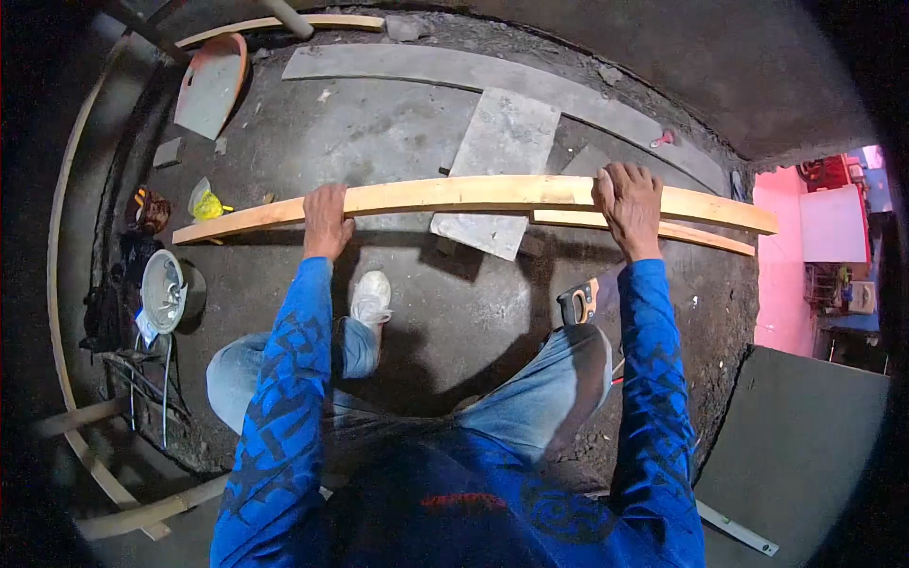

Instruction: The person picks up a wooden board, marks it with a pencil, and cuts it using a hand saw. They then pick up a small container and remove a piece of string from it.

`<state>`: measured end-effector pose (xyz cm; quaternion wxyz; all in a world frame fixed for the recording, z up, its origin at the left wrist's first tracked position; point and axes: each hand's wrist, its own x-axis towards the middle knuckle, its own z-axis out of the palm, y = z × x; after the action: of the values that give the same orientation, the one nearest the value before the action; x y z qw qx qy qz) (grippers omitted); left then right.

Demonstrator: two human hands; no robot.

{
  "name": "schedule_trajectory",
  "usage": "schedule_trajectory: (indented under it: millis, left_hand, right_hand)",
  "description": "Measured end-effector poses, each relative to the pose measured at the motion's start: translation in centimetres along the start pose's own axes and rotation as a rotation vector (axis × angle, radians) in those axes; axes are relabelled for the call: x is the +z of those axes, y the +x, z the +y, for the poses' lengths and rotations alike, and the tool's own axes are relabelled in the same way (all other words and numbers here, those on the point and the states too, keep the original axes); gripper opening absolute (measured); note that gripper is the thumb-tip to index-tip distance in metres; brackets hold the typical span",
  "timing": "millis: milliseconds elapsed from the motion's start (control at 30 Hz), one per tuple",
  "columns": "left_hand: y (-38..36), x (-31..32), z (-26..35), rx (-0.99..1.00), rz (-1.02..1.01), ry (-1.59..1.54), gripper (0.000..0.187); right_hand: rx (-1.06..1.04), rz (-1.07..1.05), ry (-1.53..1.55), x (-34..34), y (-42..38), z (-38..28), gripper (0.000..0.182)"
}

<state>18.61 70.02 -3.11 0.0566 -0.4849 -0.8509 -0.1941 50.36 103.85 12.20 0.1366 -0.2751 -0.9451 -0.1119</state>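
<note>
A long pale wooden beam (473, 193) spans the view from left to right in front of me. My left hand (327, 221) is wrapped round it left of the middle, and my right hand (631, 210) grips it on the right. Beneath the beam lies a whitish board (507, 137), resting at a slant. A thinner wooden strip (705, 239) shows just below the beam at the right. On the floor near my right knee is a handsaw (579, 301) with an orange and black handle. My left shoe (371, 295) is below the beam.
A long grey plank (398, 62) lies by the far wall. At the left are an orange-edged panel (210, 87), a yellow-green bag (204, 201), a round metal lamp or fan (164, 292) and long wooden strips. A level-like bar (739, 530) lies lower right.
</note>
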Motion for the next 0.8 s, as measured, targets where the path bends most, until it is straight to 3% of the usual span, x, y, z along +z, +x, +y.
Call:
schedule_trajectory:
  millis: [67,133,200,467,567,800]
  left_hand:
    - [-0.2,0.2,0.0,0.007,0.041,0.009,0.065]
    - [-0.3,0.3,0.0,0.016,0.053,0.008,0.065]
    - [-0.3,0.4,-0.1,0.008,0.042,0.017,0.066]
    - [-0.4,0.7,-0.1,0.012,0.036,0.021,0.067]
    - [-0.5,1.2,-0.6,0.016,0.034,0.033,0.068]
    - [-0.7,1.7,-1.4,0.023,0.01,0.034,0.074]
  right_hand:
    - [0.001,0.292,0.098,-0.6,-0.9,0.1,0.024]
    - [0.006,0.305,0.088,-2.3,-1.9,-0.1,0.025]
    - [0.149,0.245,0.256,-4.0,-2.6,-0.8,0.022]
    - [0.24,0.222,0.511,-5.9,-3.4,-2.0,0.03]
    - [0.277,-0.206,0.234,-2.3,-4.7,-1.2,0.049]
    - [0.337,-0.219,0.342,-1.6,-6.0,-2.1,0.057]
